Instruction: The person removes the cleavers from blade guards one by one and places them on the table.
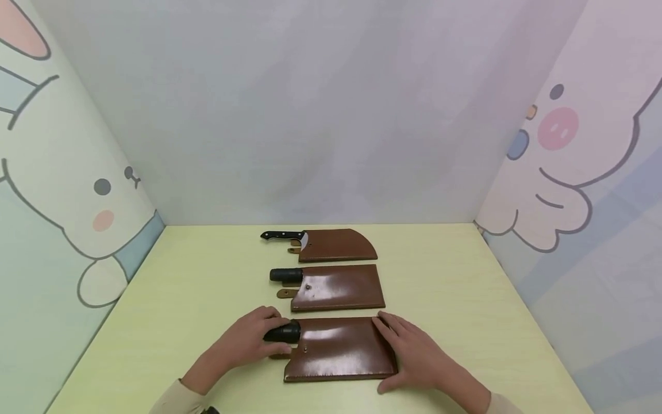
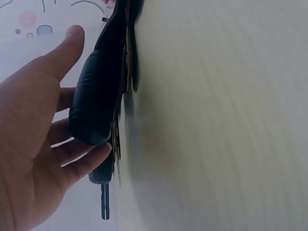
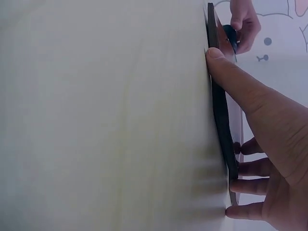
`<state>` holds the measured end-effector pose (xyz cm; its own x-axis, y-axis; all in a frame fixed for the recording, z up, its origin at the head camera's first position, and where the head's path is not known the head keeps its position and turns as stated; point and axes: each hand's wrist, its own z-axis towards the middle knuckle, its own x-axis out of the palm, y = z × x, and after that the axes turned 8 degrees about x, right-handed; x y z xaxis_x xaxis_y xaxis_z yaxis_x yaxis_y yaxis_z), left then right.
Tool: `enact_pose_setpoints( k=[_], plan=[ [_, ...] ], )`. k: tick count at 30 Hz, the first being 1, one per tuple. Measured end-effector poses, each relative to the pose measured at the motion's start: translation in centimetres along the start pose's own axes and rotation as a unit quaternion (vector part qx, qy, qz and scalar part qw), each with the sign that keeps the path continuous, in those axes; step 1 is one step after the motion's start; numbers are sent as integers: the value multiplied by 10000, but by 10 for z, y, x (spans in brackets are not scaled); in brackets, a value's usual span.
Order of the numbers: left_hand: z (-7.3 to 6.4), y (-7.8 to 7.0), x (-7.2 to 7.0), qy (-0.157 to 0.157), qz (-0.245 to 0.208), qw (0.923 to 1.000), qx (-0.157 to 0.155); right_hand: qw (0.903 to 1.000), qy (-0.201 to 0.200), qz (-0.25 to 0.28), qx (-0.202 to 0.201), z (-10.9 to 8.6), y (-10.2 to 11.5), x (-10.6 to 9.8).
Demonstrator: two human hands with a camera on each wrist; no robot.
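Three cleavers in brown leather sheaths lie in a column, handles to the left. Around the black handle [image 2: 91, 106] of the nearest sheathed cleaver [image 1: 341, 351] is my left hand [image 1: 258, 336], its thumb standing off the handle in the left wrist view and its fingers along the far side. My right hand [image 1: 416, 353] rests against the sheath's right end, fingers spread at the far corner and thumb near the lower corner. Behind it lies the middle sheathed cleaver [image 1: 341, 287]. Farthest back is a sheathed knife [image 1: 338, 244] with a riveted handle and rounded sheath tip.
The pale yellow tabletop [image 1: 181, 287] meets a grey-white back wall [image 1: 320, 115]. Side walls carry cartoon animals. A strap [image 1: 286, 294] sticks out left of the middle sheath.
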<state>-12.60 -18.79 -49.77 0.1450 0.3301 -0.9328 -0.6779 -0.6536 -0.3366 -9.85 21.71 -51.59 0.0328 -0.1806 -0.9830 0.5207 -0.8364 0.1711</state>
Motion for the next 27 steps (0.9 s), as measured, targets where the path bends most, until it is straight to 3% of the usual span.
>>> enact_pose_setpoints(
  k=[3,7,18,27],
  plan=[
    [3,3,3,132,-484,9987,-25,9999,75,57,53,3,1,0],
    [5,6,6,192,-721,9972,4,9995,258,89,159,7,2,0],
    [10,11,9,130,-536,9981,288,9997,229,-6,-106,10,2,1],
    [10,9,6,89,-566,9979,318,9993,296,-162,-154,13,4,0]
  ],
)
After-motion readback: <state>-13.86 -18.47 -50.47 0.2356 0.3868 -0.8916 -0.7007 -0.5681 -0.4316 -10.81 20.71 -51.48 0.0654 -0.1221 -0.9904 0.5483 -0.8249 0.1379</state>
